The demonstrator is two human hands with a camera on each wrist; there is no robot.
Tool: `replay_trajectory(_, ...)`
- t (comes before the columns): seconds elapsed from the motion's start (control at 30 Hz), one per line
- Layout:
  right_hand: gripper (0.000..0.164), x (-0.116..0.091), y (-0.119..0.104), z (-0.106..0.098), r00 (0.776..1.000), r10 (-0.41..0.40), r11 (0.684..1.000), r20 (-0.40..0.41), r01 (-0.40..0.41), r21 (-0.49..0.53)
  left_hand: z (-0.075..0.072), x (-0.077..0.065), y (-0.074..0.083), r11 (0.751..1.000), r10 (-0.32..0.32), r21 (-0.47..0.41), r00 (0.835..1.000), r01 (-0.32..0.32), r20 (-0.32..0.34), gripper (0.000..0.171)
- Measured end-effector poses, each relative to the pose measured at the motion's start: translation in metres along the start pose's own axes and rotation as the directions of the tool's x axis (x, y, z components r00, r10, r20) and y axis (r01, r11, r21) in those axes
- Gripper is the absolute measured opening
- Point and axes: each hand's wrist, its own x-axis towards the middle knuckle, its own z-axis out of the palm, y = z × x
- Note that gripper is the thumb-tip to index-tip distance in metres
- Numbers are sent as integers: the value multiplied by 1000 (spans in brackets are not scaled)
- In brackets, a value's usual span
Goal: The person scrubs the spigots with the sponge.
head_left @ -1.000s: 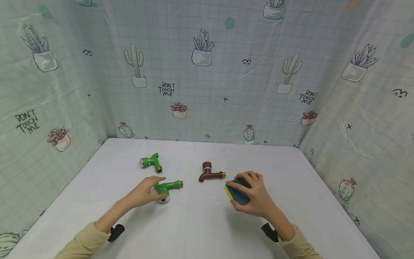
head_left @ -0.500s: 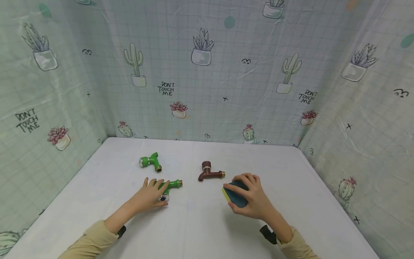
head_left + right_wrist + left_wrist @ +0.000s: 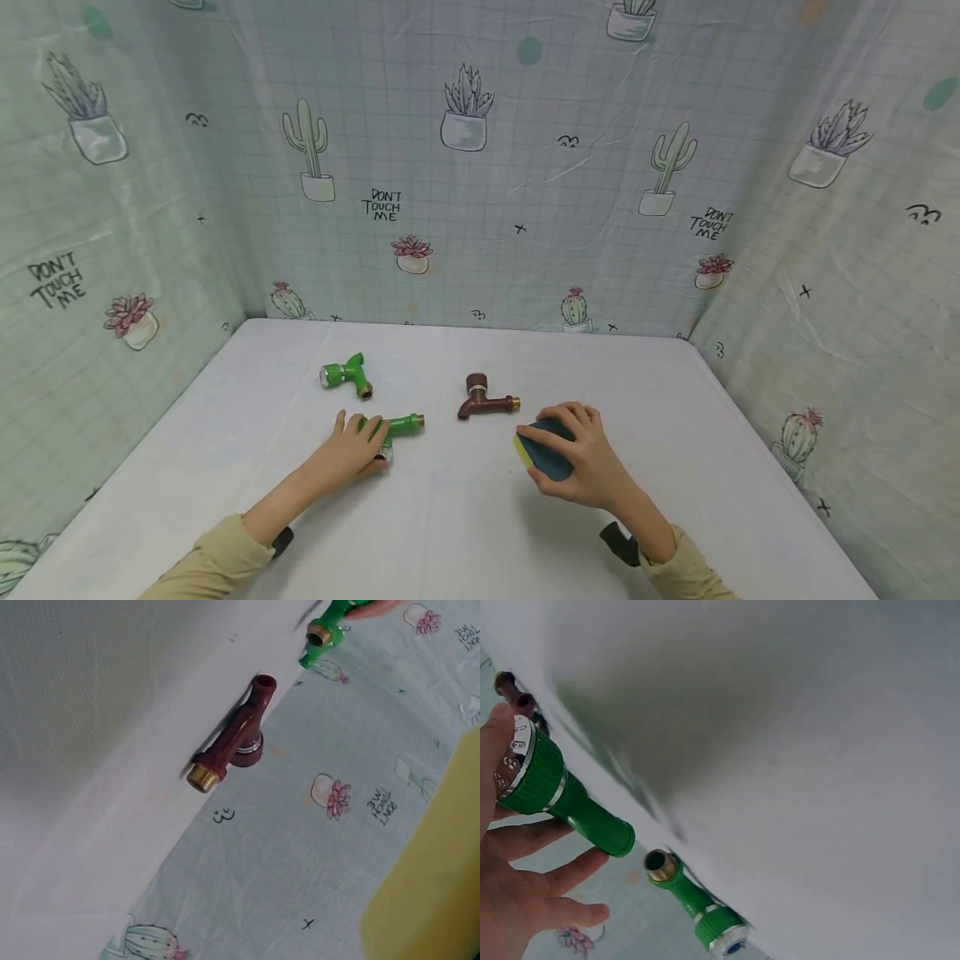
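Note:
My left hand (image 3: pixel 343 457) grips a green faucet (image 3: pixel 406 424) with a brass threaded end, lying left of centre on the table. In the left wrist view, the thumb presses the silver cap of the faucet's green knob (image 3: pixel 540 778), and the fingers spread along its far side. My right hand (image 3: pixel 588 465) holds a sponge (image 3: pixel 551 450), dark scouring side up and yellow foam below, above the table at right. The sponge's yellow foam (image 3: pixel 435 877) fills a corner of the right wrist view, where that hand is out of sight.
A second green faucet (image 3: pixel 348 373) lies beyond my left hand. A brown faucet (image 3: pixel 487 406) with a brass end rests near the middle, left of the sponge. The white table (image 3: pixel 465 533) is bounded by a cactus-print cloth (image 3: pixel 525 275) behind and at both sides.
My left hand has come down from an open-handed reach and closed over the near green faucet, which has shifted slightly. My right hand and the sponge have moved slightly left.

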Motion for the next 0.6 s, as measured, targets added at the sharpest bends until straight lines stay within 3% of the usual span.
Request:
replay_trajectory(0.07, 42, 0, -1, 1, 1000, 3, 1000, 0, -3, 2, -6, 3, 3, 990, -39, -133, 999, 38, -6, 55)
replay_trajectory(0.1, 42, 0, -1, 1, 1000, 5, 1000, 0, -5, 4, -9, 5, 5, 972, -62, -229, 998, 60, -3, 54)
replay_trajectory(0.13, 42, 1, -2, 1, 1000, 6, 1000, 1, -6, 5, -13, 8, 6, 933, -77, -352, 997, 77, 13, 53)
replay_trajectory(0.17, 42, 1, -3, 2, 1000, 8, 1000, 1, -8, 8, -17, 11, 8, 876, -92, -473, 995, 97, 34, 51)
replay_trajectory(0.2, 43, 2, -3, 2, 1000, 9, 1000, 0, -9, 12, -21, 14, 10, 799, -104, -589, 993, 120, 61, 50)
replay_trajectory(0.27, 43, 4, -5, 3, 1000, 12, 1000, -8, -12, 17, -28, 20, 13, 592, -116, -787, 984, 176, 133, 47)
replay_trajectory(0.33, 44, 6, -8, 5, 999, 20, 1000, -26, -20, 18, -35, 26, 16, 344, -115, -906, 969, 245, 218, 46)
replay_trajectory(0.43, 45, 12, -13, 9, 997, 38, 999, -62, -37, 13, -43, 32, 21, -2, -89, -953, 949, 303, 302, 51)
replay_trajectory(0.5, 46, 16, -17, 12, 995, 50, 999, -88, -49, 8, -48, 35, 26, -212, -41, -927, 945, 309, 325, 54)
replay_trajectory(0.53, 47, 18, -19, 13, 994, 54, 999, -100, -53, 5, -50, 37, 29, -301, -12, -902, 945, 308, 327, 53)
replay_trajectory(0.6, 48, 23, -23, 15, 991, 54, 998, -124, -55, -4, -55, 42, 36, -432, 57, -847, 947, 309, 317, 51)
